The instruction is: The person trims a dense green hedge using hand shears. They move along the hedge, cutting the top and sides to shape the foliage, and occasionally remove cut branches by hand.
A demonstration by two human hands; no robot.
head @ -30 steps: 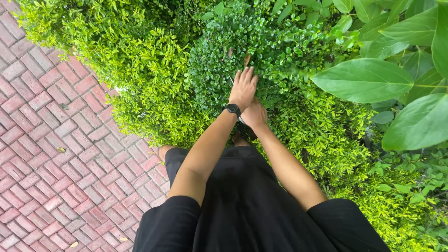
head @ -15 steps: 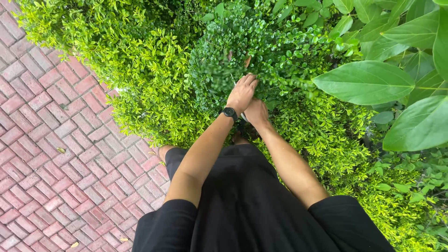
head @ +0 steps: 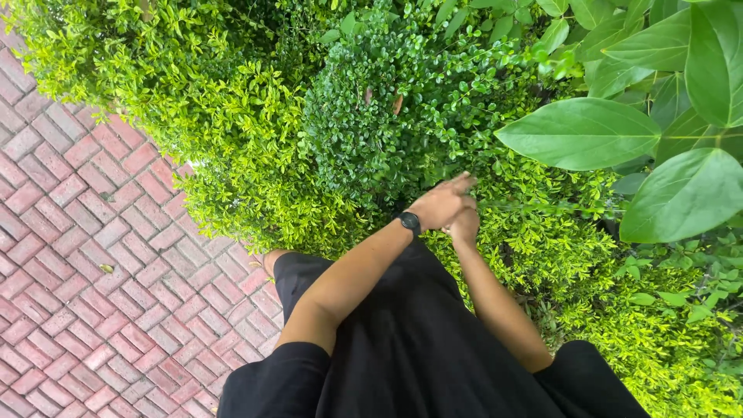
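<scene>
Hedge foliage (head: pixel 255 155) fills the upper half of the view and is what both of my hands are working at; reading from left to right, it begins beside the red brick paving (head: pixel 70 255), laid in a herringbone pattern and strewn with a few small fallen leaves. Next comes the yellow-green, small-leaved part of the hedge, then a darker green shrub (head: pixel 364 131) with tiny glossy leaves standing in the middle of it. Just below and to the right of that dark shrub lies my left hand (head: pixel 443 203), a black wristwatch (head: pixel 409 223) on its wrist — the fingers are stretched out loosely toward the right, resting on the leaves, and I cannot tell whether anything is pinched beneath them. My right hand (head: pixel 464 226) sits directly under and against the left, curled into a loose fist; what it grips, if anything, is hidden by the left hand and the foliage. Both forearms run down to my black clothing (head: pixel 410 348) at the bottom edge. Farther right, the yellow-green hedge continues, and above it hang large, broad leaves (head: pixel 580 133) of a different plant — smooth, mid-green, well apart from either hand.
</scene>
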